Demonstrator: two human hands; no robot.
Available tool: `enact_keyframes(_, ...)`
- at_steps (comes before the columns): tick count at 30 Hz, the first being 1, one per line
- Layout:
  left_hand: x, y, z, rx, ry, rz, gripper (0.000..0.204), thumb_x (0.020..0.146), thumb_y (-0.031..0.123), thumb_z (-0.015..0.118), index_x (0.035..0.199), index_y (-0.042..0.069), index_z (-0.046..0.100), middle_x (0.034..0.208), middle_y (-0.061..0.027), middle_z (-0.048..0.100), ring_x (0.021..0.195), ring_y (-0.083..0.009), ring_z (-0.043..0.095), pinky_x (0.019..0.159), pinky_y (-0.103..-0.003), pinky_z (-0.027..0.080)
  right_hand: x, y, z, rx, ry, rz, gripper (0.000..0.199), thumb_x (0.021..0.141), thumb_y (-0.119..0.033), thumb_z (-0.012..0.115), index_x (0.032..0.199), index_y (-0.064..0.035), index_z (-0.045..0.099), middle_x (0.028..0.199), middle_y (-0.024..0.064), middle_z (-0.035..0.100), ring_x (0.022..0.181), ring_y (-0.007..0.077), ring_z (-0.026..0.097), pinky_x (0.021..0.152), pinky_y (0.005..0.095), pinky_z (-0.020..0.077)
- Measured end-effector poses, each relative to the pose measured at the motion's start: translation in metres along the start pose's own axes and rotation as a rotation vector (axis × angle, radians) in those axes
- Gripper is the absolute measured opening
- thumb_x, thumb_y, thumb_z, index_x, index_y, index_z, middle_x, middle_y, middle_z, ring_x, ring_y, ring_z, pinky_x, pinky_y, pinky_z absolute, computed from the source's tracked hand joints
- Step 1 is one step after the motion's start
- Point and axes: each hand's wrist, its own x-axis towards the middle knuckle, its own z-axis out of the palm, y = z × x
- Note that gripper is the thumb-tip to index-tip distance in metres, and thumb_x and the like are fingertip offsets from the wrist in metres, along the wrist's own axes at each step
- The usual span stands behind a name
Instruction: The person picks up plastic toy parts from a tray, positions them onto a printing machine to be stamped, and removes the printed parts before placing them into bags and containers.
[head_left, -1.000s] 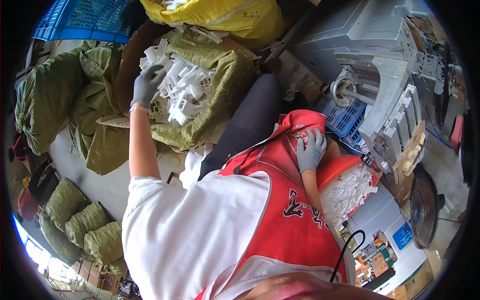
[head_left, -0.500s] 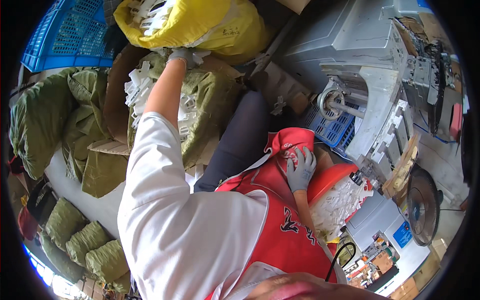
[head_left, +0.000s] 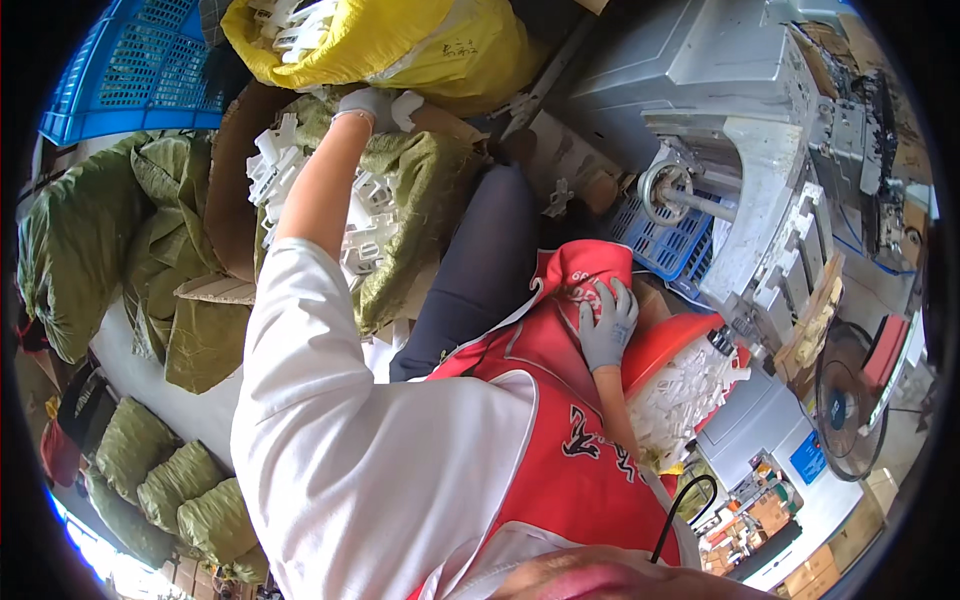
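Note:
My left hand [head_left: 368, 104], in a grey glove, reaches to the far rim of an open green woven sack [head_left: 425, 185], close below a yellow sack [head_left: 470, 65]. A white plastic part [head_left: 406, 110] sticks out beside its fingers and appears held; the fingers themselves are partly hidden. White plastic parts [head_left: 372, 225] fill the green sack under my forearm. My right hand [head_left: 608, 328], also gloved, lies with fingers spread on the red apron [head_left: 575, 275] over my lap, holding nothing. Right beside it stands a red basin [head_left: 660, 350] heaped with small white plastic pieces [head_left: 682, 395].
A grey machine with a handwheel [head_left: 664, 192] stands on the right, a blue basket [head_left: 660, 240] below it. A black fan [head_left: 845, 405] is further right. On the left are a blue crate [head_left: 140, 85], cardboard [head_left: 232, 190] and several stuffed green sacks [head_left: 80, 235].
My left hand has shifted slightly farther away and right, the white part beside it now showing more plainly. My right hand stays on the apron. The view has tilted slightly.

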Motion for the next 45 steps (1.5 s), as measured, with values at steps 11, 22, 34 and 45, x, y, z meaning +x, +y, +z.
enact_keyframes(11, -0.127, -0.037, 0.024, -0.421, 0.328, -0.039, 0.046, 0.066, 0.035, 0.074, 0.106, 0.016, 0.061, 0.097, -0.0127, 0.066, 0.086, -0.0307, 0.064, 0.076, -0.039, 0.05, 0.001, 0.006, 0.006, -0.045, 0.042, -0.022, 0.039, 0.077, -0.029, 0.063, 0.113, -0.0132, 0.059, 0.127, 0.0082, 0.047, 0.12, 0.0345, 0.037, 0.1, 0.0471, 0.0321)
enact_keyframes(22, -0.227, -0.037, 0.066, -0.593, 0.64, -0.247, 0.05, 0.082, 0.021, 0.067, 0.124, 0.002, 0.05, 0.127, -0.0191, 0.051, 0.111, -0.0314, 0.053, 0.085, -0.037, 0.046, 0.048, -0.002, 0.012, -0.093, 0.071, -0.174, 0.032, 0.079, -0.03, 0.061, 0.106, -0.0125, 0.062, 0.115, 0.0059, 0.056, 0.116, 0.0283, 0.044, 0.103, 0.0497, 0.0274)
enact_keyframes(34, -0.184, 0.028, 0.16, -0.163, 0.386, -0.148, 0.06, 0.078, 0.012, 0.065, 0.133, 0.013, 0.043, 0.138, -0.0148, 0.04, 0.126, -0.0389, 0.034, 0.105, -0.045, 0.032, 0.173, 0.008, 0.161, 0.1, -0.459, 0.093, 0.036, 0.083, -0.029, 0.056, 0.117, -0.0151, 0.057, 0.129, 0.0137, 0.048, 0.122, 0.0321, 0.044, 0.1, 0.0426, 0.0381)
enact_keyframes(45, -0.131, -0.003, 0.235, 0.381, 0.087, -0.318, 0.054, 0.09, 0.036, 0.046, 0.14, 0.02, 0.035, 0.146, -0.0146, 0.024, 0.136, -0.0387, 0.017, 0.112, -0.041, 0.023, 0.211, -0.005, 0.225, 0.104, -0.716, 0.416, 0.043, 0.086, -0.02, 0.046, 0.127, -0.0079, 0.048, 0.134, 0.0188, 0.043, 0.128, 0.0344, 0.036, 0.101, 0.0403, 0.0376)
